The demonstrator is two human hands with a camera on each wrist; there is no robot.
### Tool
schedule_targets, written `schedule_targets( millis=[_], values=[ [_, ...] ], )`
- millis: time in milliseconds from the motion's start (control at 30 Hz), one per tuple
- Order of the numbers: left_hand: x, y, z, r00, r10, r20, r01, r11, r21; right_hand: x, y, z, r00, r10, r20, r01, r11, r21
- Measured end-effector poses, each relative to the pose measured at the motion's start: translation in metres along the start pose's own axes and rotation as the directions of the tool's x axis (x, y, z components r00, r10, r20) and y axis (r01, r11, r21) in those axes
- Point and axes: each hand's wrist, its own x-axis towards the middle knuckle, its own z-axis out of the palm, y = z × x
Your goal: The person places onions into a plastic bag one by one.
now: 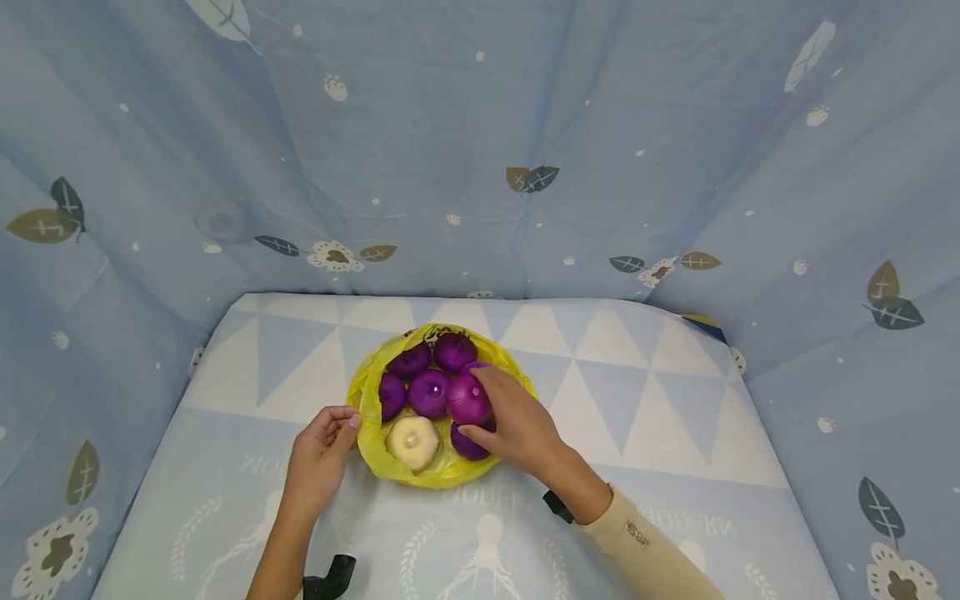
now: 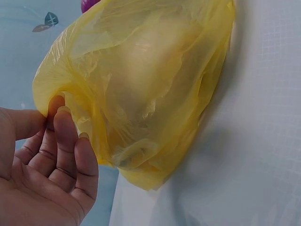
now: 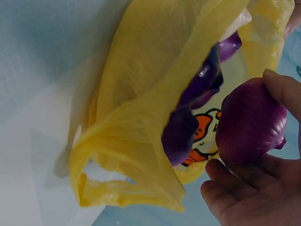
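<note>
A yellow plastic bag (image 1: 363,412) stands with its mouth spread wide. Its left rim is pinched between the thumb and fingers of my left hand (image 1: 318,458); the left wrist view shows the thin film (image 2: 68,106) folded at those fingertips. My right hand (image 1: 521,425) grips a purple onion (image 1: 468,400) over the right part of the mouth. In the right wrist view that onion (image 3: 251,122) sits between thumb and fingers, beside the rim. Several more purple onions (image 1: 429,393) lie inside, with a cream-white bulb (image 1: 412,442) at the near side.
The bag rests on a table (image 1: 615,508) under a blue-and-white patterned cloth. Blue printed curtains (image 1: 480,150) enclose the back and both sides. A dark blue and yellow item (image 1: 705,325) shows at the table's far right corner.
</note>
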Motion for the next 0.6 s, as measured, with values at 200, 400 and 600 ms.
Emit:
schedule_targets(
  millis=[200,400,600],
  values=[
    [0.0,-0.002,0.0,1.0,0.008,0.002,-0.008,1.0,0.005,0.008,0.002,0.016,1.0,-0.014,0.015,0.015,0.998,-0.069],
    [0.0,-0.004,0.001,1.0,0.006,-0.004,-0.006,1.0,0.006,0.012,0.004,0.029,0.999,-0.048,-0.008,0.047,0.995,-0.091],
    [0.0,-0.003,0.0,1.0,0.004,0.005,-0.004,1.0,-0.003,0.012,0.003,0.033,1.0,-0.028,-0.013,0.026,0.995,-0.096]
  ],
)
